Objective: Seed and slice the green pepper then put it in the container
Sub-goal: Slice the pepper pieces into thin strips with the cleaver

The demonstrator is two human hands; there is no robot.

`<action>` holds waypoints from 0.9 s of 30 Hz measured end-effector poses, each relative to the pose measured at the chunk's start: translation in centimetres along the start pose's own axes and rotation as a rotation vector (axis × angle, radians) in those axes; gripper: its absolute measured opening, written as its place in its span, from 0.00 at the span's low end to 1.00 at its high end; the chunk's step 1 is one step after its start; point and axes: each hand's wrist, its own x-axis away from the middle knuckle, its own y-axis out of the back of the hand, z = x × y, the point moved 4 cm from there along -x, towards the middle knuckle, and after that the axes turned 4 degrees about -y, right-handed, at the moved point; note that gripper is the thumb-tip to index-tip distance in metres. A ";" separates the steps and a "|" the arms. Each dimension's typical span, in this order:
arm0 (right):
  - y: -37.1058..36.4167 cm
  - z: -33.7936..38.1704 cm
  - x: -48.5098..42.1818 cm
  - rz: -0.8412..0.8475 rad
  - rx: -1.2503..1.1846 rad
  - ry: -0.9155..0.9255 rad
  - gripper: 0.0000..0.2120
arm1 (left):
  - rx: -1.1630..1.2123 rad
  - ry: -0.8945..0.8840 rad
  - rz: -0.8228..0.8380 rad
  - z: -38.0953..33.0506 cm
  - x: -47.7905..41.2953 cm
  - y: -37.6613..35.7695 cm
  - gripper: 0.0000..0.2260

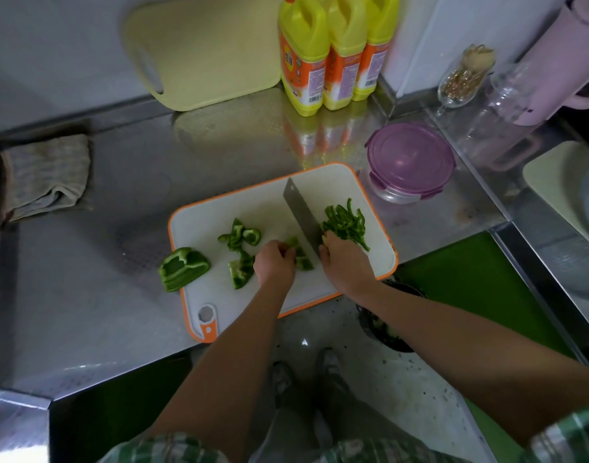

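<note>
Now two hands slice a green pepper piece point(303, 262) on the cutting board point(216, 208).

The left hand point(274, 262) curls its fingers on the piece and holds it down. The right hand point(344, 262) is wrapped round the handle of the knife point(303, 212), and the handle is hidden under it. The hands sit close, with the piece between them. The blade touches the right side of the piece and points away from the person, leaning a bit left. Bigger pepper chunks point(239, 237) wait to the left, nearer the left hand, and a pepper half point(182, 269) lies on the board's left edge. Thin strips point(346, 223) lie in a heap just right of the blade. Farther off, past the board's far right corner, stands the container point(396, 193). Its purple lid point(410, 158) is on and I see no green inside, so I think the lid must come off first.
</note>
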 end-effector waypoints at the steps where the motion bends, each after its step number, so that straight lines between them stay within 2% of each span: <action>1: 0.3 -0.1 -0.1 -0.013 -0.021 0.002 0.09 | 0.012 0.001 -0.003 0.0 0.0 0.0 0.09; 8: 1.5 0.5 0.6 -0.046 -0.037 0.102 0.09 | 0.146 0.161 -0.047 0.3 0.1 -0.3 0.07; 13: 0.9 0.0 1.4 -0.015 -0.033 0.073 0.09 | 0.189 0.217 -0.053 0.3 0.1 -0.4 0.07; 20: -0.1 -0.3 1.7 0.072 -0.029 0.031 0.07 | 0.161 0.220 -0.053 0.1 0.0 -0.8 0.09; 27: -0.8 0.5 0.9 0.132 0.078 0.000 0.07 | 0.109 0.226 -0.038 -0.2 -0.3 -0.9 0.08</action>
